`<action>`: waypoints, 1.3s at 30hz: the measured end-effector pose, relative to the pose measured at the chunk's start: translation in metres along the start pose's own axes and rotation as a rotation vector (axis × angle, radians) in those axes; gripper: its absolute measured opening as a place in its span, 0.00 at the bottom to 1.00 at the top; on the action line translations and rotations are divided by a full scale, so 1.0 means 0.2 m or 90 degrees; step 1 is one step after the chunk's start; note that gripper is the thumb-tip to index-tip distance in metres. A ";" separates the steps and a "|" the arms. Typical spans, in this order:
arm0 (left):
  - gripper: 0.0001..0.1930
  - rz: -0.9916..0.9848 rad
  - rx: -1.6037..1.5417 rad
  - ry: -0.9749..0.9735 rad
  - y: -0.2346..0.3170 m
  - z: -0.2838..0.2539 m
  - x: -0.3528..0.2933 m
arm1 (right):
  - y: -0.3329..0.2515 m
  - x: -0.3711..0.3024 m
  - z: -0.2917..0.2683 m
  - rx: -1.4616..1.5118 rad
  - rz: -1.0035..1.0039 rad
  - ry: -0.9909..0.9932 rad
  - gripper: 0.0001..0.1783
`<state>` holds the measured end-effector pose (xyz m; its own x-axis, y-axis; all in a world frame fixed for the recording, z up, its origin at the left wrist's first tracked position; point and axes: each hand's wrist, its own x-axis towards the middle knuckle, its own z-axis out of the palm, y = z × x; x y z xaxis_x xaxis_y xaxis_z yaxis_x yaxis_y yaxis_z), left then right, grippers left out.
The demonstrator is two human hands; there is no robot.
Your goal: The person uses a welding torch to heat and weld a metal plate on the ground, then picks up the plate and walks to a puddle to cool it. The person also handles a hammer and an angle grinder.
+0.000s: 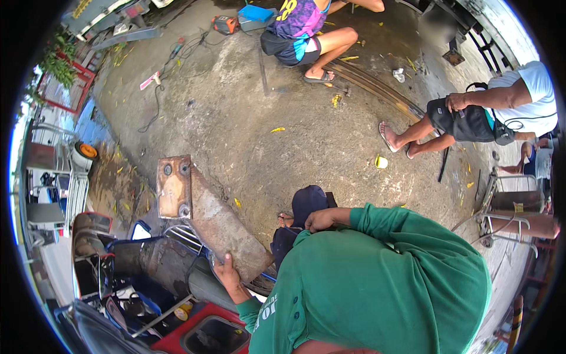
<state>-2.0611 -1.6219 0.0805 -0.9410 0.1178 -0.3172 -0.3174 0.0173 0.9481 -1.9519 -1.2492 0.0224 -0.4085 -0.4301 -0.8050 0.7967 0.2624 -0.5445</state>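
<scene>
A long rusty steel plate [227, 227] slants across the left of the view. At its far end sits a squarer rusty end plate [174, 187] with round holes or bosses near its corners. My left hand [229, 276] grips the near part of the long plate at its left edge, thumb on top. My right hand [320, 220] is closed beside the dark navy cloth [309, 199] in front of my green sleeve. A black piece shows just behind that fist; whether the fingers hold it, I cannot tell.
A vehicle with a dark seat [159, 262] and red panel [168, 339] stands at lower left. One person [298, 44] squats ahead near long metal bars [377, 88]; another [489, 109] sits at right holding a black bag. Cables and a grinder-like tool [175, 48] lie on the concrete.
</scene>
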 end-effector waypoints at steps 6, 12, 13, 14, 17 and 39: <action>0.26 0.006 0.041 -0.025 0.27 -0.16 1.00 | -0.67 0.49 -0.36 0.064 -0.072 -0.003 0.14; 0.28 0.001 0.121 -0.036 0.46 -0.31 2.04 | -1.39 1.12 -0.80 0.188 0.009 -0.050 0.20; 0.26 -0.003 0.113 -0.018 0.46 -0.33 2.17 | -1.50 1.17 -0.88 0.166 0.018 -0.059 0.20; 0.23 -0.011 0.099 -0.008 0.50 -0.31 2.30 | -1.62 1.19 -0.95 0.141 0.013 -0.045 0.20; 0.23 -0.032 0.063 -0.041 0.63 -0.31 2.67 | -1.94 1.24 -1.09 0.089 0.006 0.011 0.20; 0.19 -0.197 0.093 -0.320 1.13 -0.57 5.41 | -3.42 2.48 -1.97 0.718 -0.020 -0.003 0.25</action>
<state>-3.1651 -1.6036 -0.0502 -0.6250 0.5397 -0.5641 -0.5147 0.2585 0.8175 -2.8761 -1.3014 -0.0977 -0.4354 -0.4265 -0.7928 0.7343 -0.6778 -0.0386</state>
